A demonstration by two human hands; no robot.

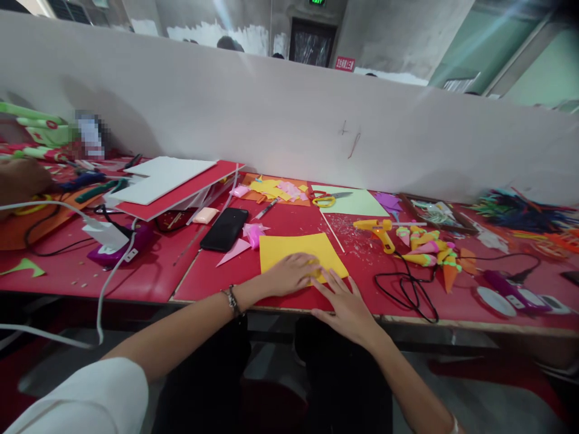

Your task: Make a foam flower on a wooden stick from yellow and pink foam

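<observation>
A yellow sheet (pixel 292 246) lies on the red table near its front edge. My left hand (pixel 292 274) rests on the lower part of the sheet, its fingers stretched out flat and a little blurred at the tips. Beside it, my right hand (pixel 341 301) is spread over the sheet's lower right corner, with the fingertips close to those of the left. Neither hand grips anything. Left of the sheet are a pink bag (pixel 254 235), a pink paper triangle (pixel 234 251) and a black phone (pixel 225 229).
Scissors (pixel 332 198) lie on pale green paper (pixel 362 205) behind. To the right are a yellow glue gun (pixel 377 232) with a black cord and several small paper cones (pixel 429 247). White boards (pixel 165 181) and purple power strips (pixel 120 247) stand left. Another person's hand (pixel 22 184) shows at far left.
</observation>
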